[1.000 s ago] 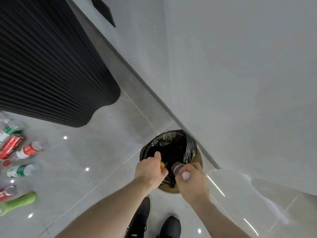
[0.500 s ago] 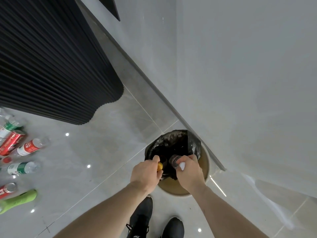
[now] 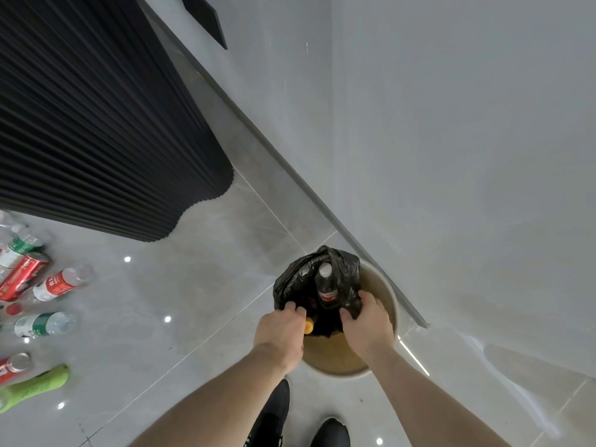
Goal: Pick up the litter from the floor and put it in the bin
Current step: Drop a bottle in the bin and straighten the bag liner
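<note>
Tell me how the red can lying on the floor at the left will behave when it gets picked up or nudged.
The red can lies on its side on the glossy tiled floor, so a nudge would probably send it rolling. It appears to be a thin metal drink can, likely light and easy to dent if squeezed. A green-labelled bottle sits close against it and may shift too.

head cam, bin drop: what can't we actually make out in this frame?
- Left hand: only a yellow cap shows; the hand hides the rest of the item.
- Bin contents: black bag folds and both hands cover them; just one dark bottle is visible.
- Right hand: pinches the bag edge; the palm side is hidden.
- Floor litter at left: green bottle and cans cut by the frame edge; label text too small.
</note>
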A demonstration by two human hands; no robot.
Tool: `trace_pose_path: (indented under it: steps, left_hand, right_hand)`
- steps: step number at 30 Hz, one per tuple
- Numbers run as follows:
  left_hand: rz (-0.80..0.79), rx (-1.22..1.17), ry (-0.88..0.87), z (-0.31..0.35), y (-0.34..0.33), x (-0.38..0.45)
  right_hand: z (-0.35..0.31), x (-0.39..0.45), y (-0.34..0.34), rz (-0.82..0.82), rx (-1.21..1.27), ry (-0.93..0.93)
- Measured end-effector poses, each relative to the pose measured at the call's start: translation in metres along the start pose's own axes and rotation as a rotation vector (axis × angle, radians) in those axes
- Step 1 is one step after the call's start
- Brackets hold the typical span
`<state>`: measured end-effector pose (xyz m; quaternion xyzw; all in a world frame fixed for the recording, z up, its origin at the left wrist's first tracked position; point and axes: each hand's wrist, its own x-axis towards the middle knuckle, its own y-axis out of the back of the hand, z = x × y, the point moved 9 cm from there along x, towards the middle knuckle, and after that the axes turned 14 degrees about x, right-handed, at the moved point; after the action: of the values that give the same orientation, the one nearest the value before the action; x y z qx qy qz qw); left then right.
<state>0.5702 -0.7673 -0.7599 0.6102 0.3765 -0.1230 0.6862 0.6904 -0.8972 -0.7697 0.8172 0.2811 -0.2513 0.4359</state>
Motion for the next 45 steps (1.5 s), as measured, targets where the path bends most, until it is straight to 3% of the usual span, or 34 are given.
trace_pose_path:
  steps: [3,7,12,15,22,26,30,33,36,38,42,45]
  left_hand:
    - [-0.028,0.064,-0.011,0.003,-0.007,0.007]
    - [-0.035,0.109,-0.032,0.007,-0.007,0.012]
    - [0.146,-0.119,-0.172,-0.002,0.014,-0.019]
    - [0.169,-0.212,-0.268,-0.018,0.017,-0.055]
    - [0.121,-0.108,-0.279,-0.056,0.006,-0.096]
    - [0.037,0.109,-0.162,-0.052,-0.011,-0.086]
    - [-0.099,0.161,0.094,-0.045,-0.014,-0.077]
    - [0.017,0.078,0.142,-0.024,-0.002,-0.074]
    - [0.248,0.066,-0.124,0.026,0.011,-0.074]
    - [0.212,0.086,-0.229,0.047,-0.001,-0.069]
    - [-0.004,0.105,-0.141,0.043,-0.029,-0.053]
    - [0.061,0.038,-0.339,0.057,-0.018,-0.064]
  right_hand:
    - [0.007,0.022,-0.018,-0.073,-0.073,-0.097]
    - [0.013,0.031,-0.016,-0.040,-0.196,-0.115]
    - [0.007,0.010,0.030,0.043,-0.047,-0.035]
    - [0.019,-0.013,0.074,0.034,0.023,-0.062]
    - [0.070,-0.042,0.141,0.052,0.166,-0.273]
    - [0.092,-0.040,0.134,0.086,0.162,-0.317]
    - [0.121,-0.037,0.118,0.179,0.403,-0.414]
    - [0.118,-0.041,0.111,0.198,0.355,-0.315]
    - [0.100,-0.050,0.111,0.158,0.035,-0.069]
    - [0.097,-0.054,0.108,0.124,-0.142,0.055]
    - [0.104,-0.057,0.103,0.043,-0.310,0.197]
    - [0.107,-0.058,0.103,-0.025,-0.386,0.244]
